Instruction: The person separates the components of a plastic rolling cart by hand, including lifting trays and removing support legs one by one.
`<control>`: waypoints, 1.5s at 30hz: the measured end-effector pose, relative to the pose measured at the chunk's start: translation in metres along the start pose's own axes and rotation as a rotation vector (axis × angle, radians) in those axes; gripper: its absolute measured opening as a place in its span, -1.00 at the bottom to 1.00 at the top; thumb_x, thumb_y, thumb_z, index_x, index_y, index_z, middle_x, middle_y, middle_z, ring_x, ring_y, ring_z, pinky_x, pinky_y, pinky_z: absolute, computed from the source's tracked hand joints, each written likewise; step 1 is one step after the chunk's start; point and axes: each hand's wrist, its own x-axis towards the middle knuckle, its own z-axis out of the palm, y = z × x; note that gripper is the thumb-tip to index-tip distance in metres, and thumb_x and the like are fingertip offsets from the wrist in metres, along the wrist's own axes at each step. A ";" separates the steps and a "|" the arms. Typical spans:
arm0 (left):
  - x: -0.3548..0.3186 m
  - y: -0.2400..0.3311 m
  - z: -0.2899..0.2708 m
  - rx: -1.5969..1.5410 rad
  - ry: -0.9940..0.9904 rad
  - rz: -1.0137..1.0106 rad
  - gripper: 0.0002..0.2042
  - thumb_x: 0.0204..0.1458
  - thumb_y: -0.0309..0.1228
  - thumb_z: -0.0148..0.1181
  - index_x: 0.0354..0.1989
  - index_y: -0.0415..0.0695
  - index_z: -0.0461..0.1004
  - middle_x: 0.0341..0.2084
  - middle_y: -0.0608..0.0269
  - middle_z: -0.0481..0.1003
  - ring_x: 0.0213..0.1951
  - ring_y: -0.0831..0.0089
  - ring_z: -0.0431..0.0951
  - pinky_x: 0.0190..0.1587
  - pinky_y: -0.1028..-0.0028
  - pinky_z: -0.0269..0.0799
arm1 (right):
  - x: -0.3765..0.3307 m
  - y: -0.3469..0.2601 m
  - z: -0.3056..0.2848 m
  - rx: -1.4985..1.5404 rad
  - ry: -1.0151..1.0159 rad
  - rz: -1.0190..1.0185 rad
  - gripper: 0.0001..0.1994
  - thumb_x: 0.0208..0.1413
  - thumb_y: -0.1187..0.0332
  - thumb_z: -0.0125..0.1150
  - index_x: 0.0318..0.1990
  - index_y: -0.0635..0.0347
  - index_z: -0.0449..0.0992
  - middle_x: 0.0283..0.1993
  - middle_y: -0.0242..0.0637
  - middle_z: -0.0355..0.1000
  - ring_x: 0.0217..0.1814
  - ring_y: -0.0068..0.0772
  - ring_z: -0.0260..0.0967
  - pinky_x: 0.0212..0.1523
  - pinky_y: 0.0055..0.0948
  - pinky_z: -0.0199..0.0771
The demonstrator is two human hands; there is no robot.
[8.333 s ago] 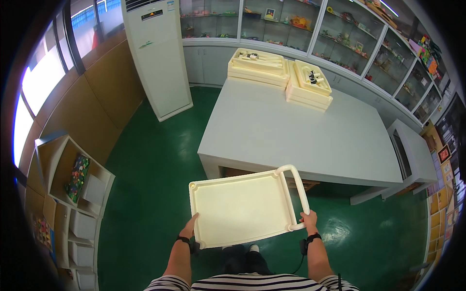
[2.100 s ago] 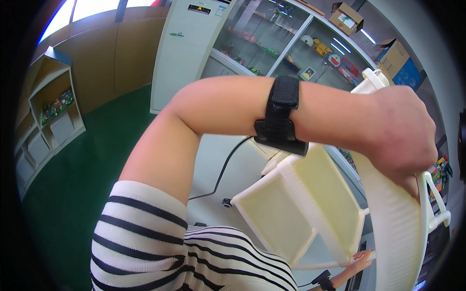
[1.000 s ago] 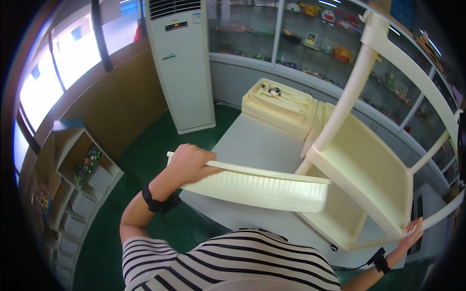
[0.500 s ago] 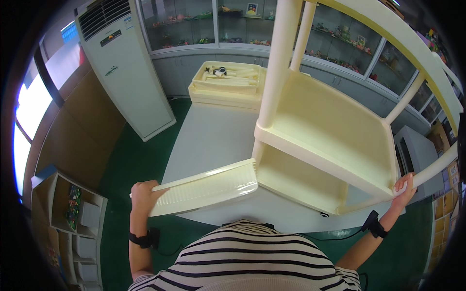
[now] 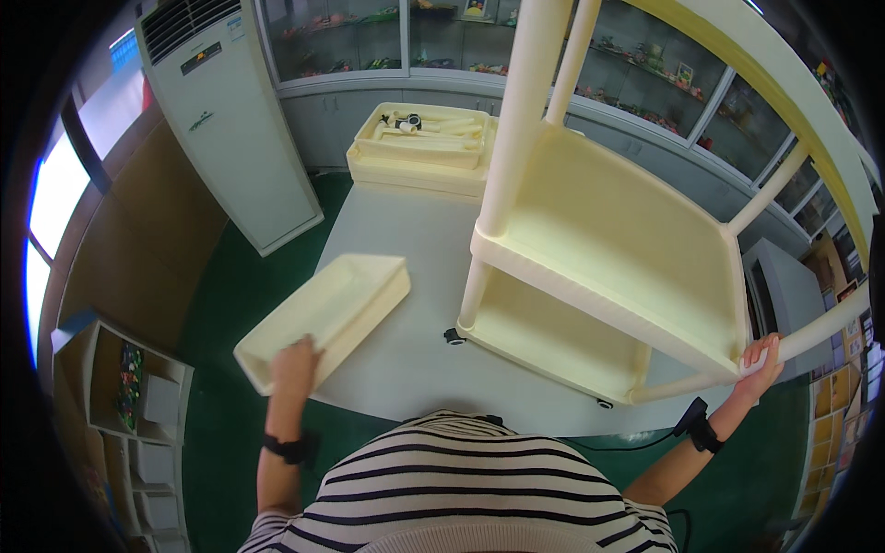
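My left hand (image 5: 295,367) is closed over the near side of a cream plastic bin (image 5: 343,276), which is tilted over the left edge of the white table. A cream shelf cart (image 5: 636,230) on casters rises at the right, with two tray shelves and thick posts in sight. At its near right corner my right hand (image 5: 761,358) grips the cart, fingers wrapped round the foot of a post beside the upper tray. Dark straps with small devices circle both my wrists.
On the far part of the table (image 5: 406,217) stands another cream bin (image 5: 369,147) holding tubes and small black caster parts. A tall white air conditioner (image 5: 230,129) is beyond the left side. Glass display cabinets line the back; a low shelf unit (image 5: 138,405) stands at left.
The bin in my left hand has swung away from the cart to the left and turned, so its hollow inside shows. My right hand keeps its hold on the cart.
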 end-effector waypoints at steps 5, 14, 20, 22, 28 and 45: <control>0.018 0.046 0.110 -0.225 -0.175 0.311 -0.67 -0.10 -0.30 0.12 -0.25 -0.28 0.25 -0.39 -0.07 0.45 -0.35 0.05 0.49 -0.32 0.19 0.41 | 0.001 0.004 -0.007 0.039 -0.027 0.008 -0.80 0.11 0.34 0.02 -0.48 0.15 0.17 -0.62 -0.47 0.02 -0.71 -0.71 -0.05 -0.75 -0.68 -0.03; 0.082 0.122 0.149 -0.432 -0.352 0.364 -0.61 -0.01 -0.17 0.06 -0.30 -0.34 0.29 -0.40 -0.15 0.45 -0.28 -0.03 0.46 -0.22 0.14 0.36 | 0.005 0.007 -0.006 0.006 -0.014 0.002 -0.81 0.10 0.32 0.03 -0.46 0.14 0.18 -0.62 -0.47 0.04 -0.71 -0.71 -0.05 -0.74 -0.67 -0.03; 0.137 0.125 0.068 -0.558 -0.201 0.521 -0.65 0.06 -0.22 -0.02 -0.13 -0.28 0.39 -0.27 -0.09 0.46 -0.20 0.01 0.45 -0.13 0.26 0.35 | 0.013 0.009 -0.014 0.018 -0.167 0.001 -0.82 0.08 0.29 0.04 -0.30 0.18 0.25 -0.52 -0.41 0.14 -0.58 -0.63 0.09 -0.59 -0.63 0.12; 0.154 0.134 -0.031 -0.720 -0.218 0.540 -0.65 0.10 -0.20 -0.10 -0.06 -0.16 0.38 -0.19 0.01 0.45 -0.18 0.15 0.46 -0.09 0.32 0.33 | 0.026 0.004 -0.040 -0.030 -0.209 -0.119 -0.71 0.07 0.25 0.04 -0.12 0.19 0.24 -0.21 -0.26 0.25 -0.32 -0.48 0.21 -0.31 -0.49 0.26; 0.168 0.176 -0.253 -1.331 0.123 0.880 -0.54 0.13 -0.03 -0.24 -0.03 -0.17 0.32 -0.25 0.32 0.43 -0.15 0.54 0.38 -0.09 0.53 0.19 | 0.061 -0.116 -0.035 -0.292 0.047 -0.315 -0.42 0.17 -0.06 -0.28 0.20 0.17 0.10 0.25 -0.16 0.05 0.28 -0.27 -0.02 0.23 -0.17 -0.08; 0.159 0.260 -0.307 -1.907 0.057 0.852 -0.39 0.02 0.21 -0.24 -0.25 -0.20 0.29 -0.78 0.43 0.07 -0.75 0.70 0.02 -0.66 0.70 -0.03 | 0.147 -0.192 0.036 -0.053 -0.185 -0.243 -0.54 0.23 0.15 -0.25 0.10 0.36 0.17 0.14 -0.04 0.18 0.15 -0.23 0.18 0.18 -0.32 0.13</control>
